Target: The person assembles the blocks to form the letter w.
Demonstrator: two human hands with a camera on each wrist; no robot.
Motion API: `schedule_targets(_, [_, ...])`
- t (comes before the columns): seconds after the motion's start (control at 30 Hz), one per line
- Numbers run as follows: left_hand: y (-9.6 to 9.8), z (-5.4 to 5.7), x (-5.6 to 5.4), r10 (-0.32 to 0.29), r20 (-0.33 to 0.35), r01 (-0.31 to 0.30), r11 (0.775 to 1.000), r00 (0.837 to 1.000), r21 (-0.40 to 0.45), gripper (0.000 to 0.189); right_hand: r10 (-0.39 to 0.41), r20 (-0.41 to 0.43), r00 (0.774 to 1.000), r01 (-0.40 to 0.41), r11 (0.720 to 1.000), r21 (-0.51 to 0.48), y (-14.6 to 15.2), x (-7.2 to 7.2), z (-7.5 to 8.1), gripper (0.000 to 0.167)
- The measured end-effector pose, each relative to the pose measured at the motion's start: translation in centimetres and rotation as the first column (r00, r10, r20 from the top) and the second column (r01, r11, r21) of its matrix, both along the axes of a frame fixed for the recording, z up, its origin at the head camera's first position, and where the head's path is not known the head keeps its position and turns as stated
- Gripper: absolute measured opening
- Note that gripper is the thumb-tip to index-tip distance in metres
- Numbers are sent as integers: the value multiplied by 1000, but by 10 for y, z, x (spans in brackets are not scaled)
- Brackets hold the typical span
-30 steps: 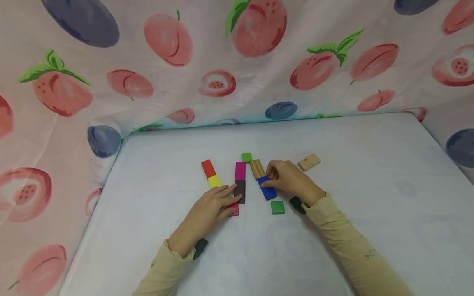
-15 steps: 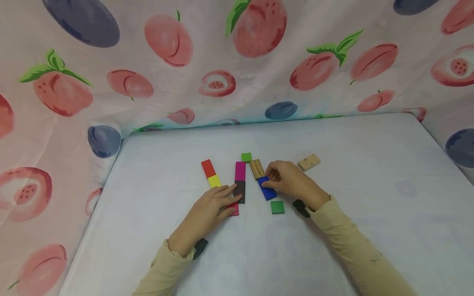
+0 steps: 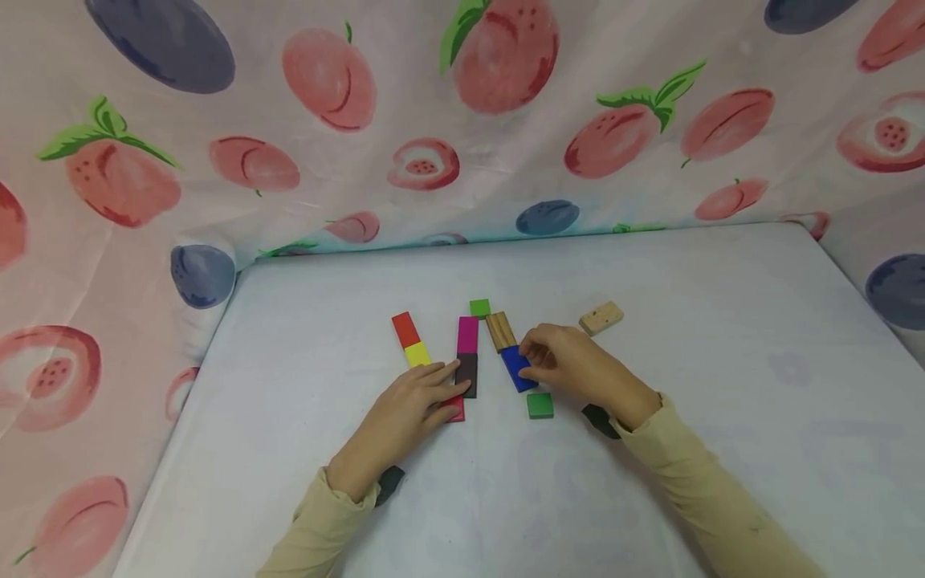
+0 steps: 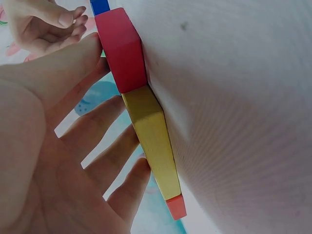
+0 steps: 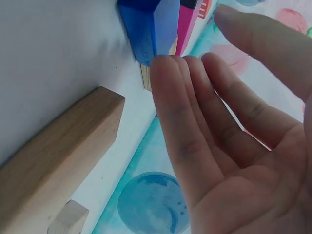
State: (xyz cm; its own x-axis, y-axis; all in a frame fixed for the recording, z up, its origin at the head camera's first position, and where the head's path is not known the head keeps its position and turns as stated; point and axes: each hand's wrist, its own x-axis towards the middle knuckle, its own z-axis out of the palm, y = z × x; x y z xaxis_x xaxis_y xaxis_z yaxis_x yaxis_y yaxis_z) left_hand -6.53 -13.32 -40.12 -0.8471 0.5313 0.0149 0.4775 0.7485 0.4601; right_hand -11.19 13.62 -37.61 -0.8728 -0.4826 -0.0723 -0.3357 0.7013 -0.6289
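Observation:
My left hand rests with spread fingers over the row of red, yellow and crimson blocks. In the left wrist view its fingertips touch the sides of the crimson block and yellow block; a red block continues that row. In the head view, its fingers overlap the dark brown block, which lies end to end with a magenta block. Beside the blue block, my right hand has loosely bent fingers, thumb apart, nothing between them. Striped wooden pieces adjoin the blue block's far end.
A light green block lies at the far end of the middle row. Nearer the person sits a darker green block. A plain wooden block lies off to the right. Fruit-print cloth hangs behind the white table.
My right hand has drawn slightly back toward the person and to the right, its thumb sliding down beside the blue block. The left hand and the blocks stay in place.

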Motion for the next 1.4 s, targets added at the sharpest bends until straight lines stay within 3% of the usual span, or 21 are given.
schedule_targets(0.5, [0, -1, 1, -8, 1, 8, 1000, 1000, -6, 40, 84, -23, 996, -83, 996, 39, 9, 15, 0, 22])
schedule_targets(0.77, [0, -2, 0, -8, -6, 8, 1000, 1000, -3, 40, 83, -7, 997, -83, 995, 61, 11, 23, 0, 23])
schedule_targets(1.4, [0, 0, 0, -5, -2, 6, 1000, 1000, 12, 40, 129, -45, 991, -127, 991, 32, 18, 27, -11, 18])
